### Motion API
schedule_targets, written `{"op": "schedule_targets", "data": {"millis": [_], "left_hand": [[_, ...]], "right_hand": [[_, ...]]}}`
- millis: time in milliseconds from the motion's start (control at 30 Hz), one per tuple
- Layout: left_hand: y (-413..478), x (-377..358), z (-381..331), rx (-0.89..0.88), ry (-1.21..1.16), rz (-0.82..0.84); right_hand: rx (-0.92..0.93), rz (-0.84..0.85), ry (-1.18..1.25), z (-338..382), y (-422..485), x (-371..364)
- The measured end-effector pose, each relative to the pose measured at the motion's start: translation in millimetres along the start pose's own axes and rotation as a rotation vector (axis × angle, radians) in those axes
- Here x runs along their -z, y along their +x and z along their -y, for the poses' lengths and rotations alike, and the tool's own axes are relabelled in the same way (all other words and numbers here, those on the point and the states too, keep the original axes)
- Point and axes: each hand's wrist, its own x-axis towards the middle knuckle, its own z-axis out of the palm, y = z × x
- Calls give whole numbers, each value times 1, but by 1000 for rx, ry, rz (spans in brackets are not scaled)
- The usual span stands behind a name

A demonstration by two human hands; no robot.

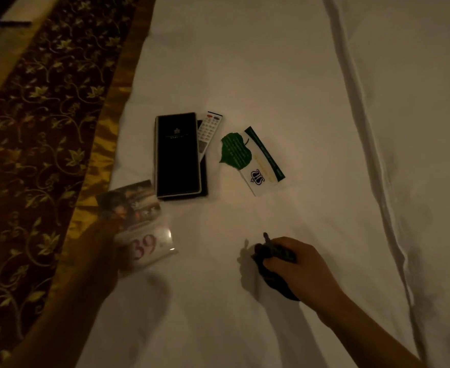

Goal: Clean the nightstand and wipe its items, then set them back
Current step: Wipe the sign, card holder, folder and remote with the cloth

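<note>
Right hand: my right hand (pixel 298 266) is closed around a bunched dark cloth (pixel 274 282), low on the white sheet (pixel 271 62).
Left hand: my left hand (pixel 109 235) is blurred at the edge of the clear "39" sign (pixel 149 243); I cannot tell if it grips.
Items: the remote (pixel 209 128) leans on the black folder (pixel 178 155), with the leaf card (pixel 235 151) and striped card (pixel 263 166) beside, all on the bed.
Progress: the nightstand is out of view; its things seem cleared off, and wiping and returning likely remain.
Room: dim, warm light, with a patterned runner (pixel 46 115) at left.
</note>
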Motion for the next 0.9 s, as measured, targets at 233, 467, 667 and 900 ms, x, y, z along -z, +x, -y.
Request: {"op": "schedule_targets", "data": {"millis": [233,467,667,900], "left_hand": [[27,8,-17,-257,806,-352],[9,-135,-11,-608,627,128],[92,-244,-59,-456,508,362],[115,-248,-82,-482,756,381]], "right_hand": [[55,-68,31,10,18,-4],[89,-95,64,11,34,11],[115,-118,90,0,54,32],[145,-155,133,-4,61,43]]}}
